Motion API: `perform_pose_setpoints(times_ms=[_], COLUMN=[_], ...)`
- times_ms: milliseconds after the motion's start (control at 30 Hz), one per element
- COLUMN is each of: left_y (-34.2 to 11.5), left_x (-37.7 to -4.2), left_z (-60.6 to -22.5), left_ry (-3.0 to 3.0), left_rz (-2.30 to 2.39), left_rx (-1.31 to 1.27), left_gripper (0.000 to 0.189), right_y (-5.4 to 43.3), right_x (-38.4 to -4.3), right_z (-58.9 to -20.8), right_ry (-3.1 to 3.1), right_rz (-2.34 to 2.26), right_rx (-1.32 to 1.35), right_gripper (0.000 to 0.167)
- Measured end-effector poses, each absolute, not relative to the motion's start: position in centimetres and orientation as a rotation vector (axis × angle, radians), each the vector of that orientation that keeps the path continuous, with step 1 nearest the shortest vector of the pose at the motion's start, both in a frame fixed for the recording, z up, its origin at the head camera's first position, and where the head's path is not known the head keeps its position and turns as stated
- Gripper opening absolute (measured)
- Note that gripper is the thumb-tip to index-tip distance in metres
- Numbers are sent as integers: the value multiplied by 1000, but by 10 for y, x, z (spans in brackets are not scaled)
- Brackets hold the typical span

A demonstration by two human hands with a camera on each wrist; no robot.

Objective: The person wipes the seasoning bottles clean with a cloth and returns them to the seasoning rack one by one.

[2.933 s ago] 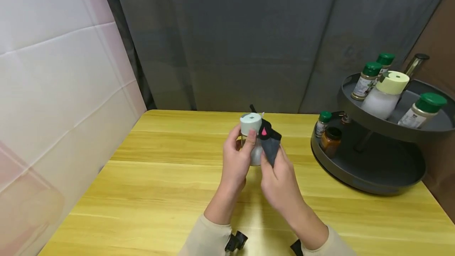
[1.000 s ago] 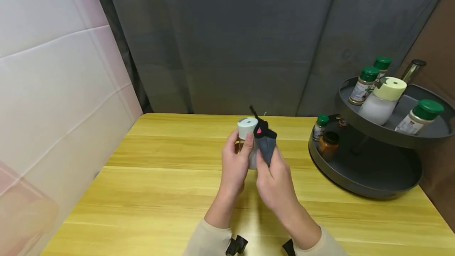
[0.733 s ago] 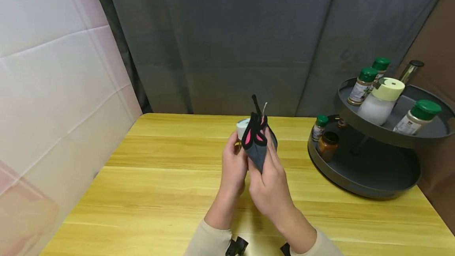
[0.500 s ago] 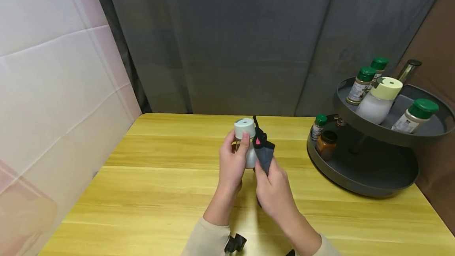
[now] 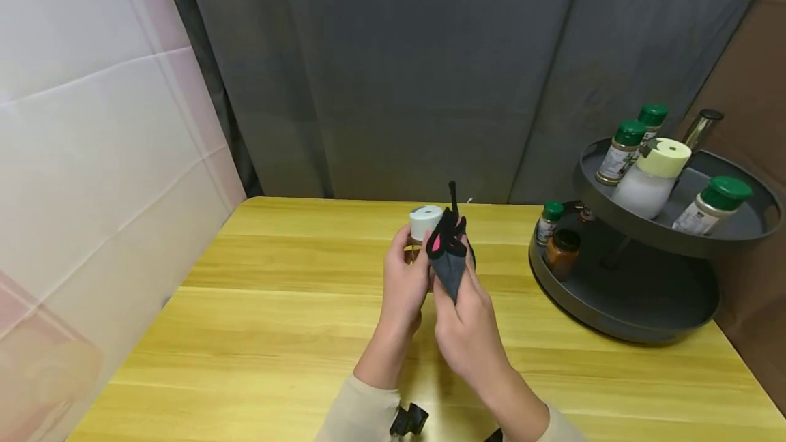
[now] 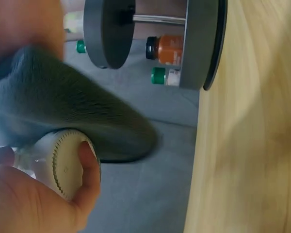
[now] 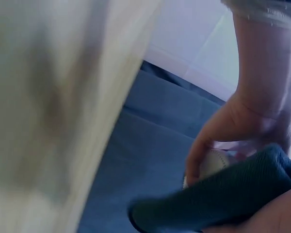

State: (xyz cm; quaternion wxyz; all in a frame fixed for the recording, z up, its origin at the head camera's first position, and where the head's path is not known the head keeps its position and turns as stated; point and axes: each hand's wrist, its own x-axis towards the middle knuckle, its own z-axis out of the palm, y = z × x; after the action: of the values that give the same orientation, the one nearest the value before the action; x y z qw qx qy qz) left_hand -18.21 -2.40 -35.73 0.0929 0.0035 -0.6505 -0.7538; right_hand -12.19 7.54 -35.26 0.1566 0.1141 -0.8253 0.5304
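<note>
My left hand (image 5: 403, 285) grips a clear seasoning jar with a pale mint lid (image 5: 425, 221), held above the table. In the left wrist view, one finger lies across the jar's ridged base (image 6: 68, 167). A dark grey cloth with black trim and a pink patch (image 5: 448, 268) is bunched in my right hand (image 5: 469, 322). This cloth lies against the jar's right side and hides most of its body in the head view. Seen from the right wrist, the cloth (image 7: 223, 196) covers part of the jar's base (image 7: 214, 162).
A two-tier dark grey turntable rack (image 5: 620, 329) stands at the right. Its upper tier bears several green-capped spice bottles (image 5: 700, 210) and a yellow-lidded jar (image 5: 647, 186). Below are an orange-brown jar (image 5: 561, 258) and a small green-capped bottle (image 5: 546, 227). A grey curtain (image 5: 399, 87) hangs behind the wooden table (image 5: 276, 333).
The cloth has swung back and forth beside the jar. Since half a second ago it has moved up and left across the jar's front, while the left hand keeps its hold.
</note>
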Motion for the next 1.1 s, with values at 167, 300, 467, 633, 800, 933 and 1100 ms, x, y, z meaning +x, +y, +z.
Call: perform_pose_setpoints(times_ms=[167,300,467,633,800,933,1100], left_y=[-27,-25,-22,-26,-30,-25,-18], left_x=[-182,-179,-177,-180,-185,-184,-179], left_z=[-363,-363,-361,-358,-356,-360,-364], left_ry=[-1940,-1956,-1963,-1910,-1906,-1947,-1988], left_rz=[-2190,-2187,-2201,-2230,-2170,-2142,-2166], left_rx=[22,-36,-61,-4,-15,-60,-70], left_gripper=[40,39,36,35,38,39,37], right_y=[81,85,81,72,75,81,82], right_x=[-121,-127,-133,-126,-123,-129,-134], right_z=[-357,-344,-333,-349,-365,-357,-342], right_ry=[-2428,-2385,-2263,-2289,-2364,-2345,-2233], right_rz=[1607,1647,1552,1463,1550,1638,1580], right_rx=[181,200,349,406,241,176,301], right_gripper=[47,49,53,63,48,44,51])
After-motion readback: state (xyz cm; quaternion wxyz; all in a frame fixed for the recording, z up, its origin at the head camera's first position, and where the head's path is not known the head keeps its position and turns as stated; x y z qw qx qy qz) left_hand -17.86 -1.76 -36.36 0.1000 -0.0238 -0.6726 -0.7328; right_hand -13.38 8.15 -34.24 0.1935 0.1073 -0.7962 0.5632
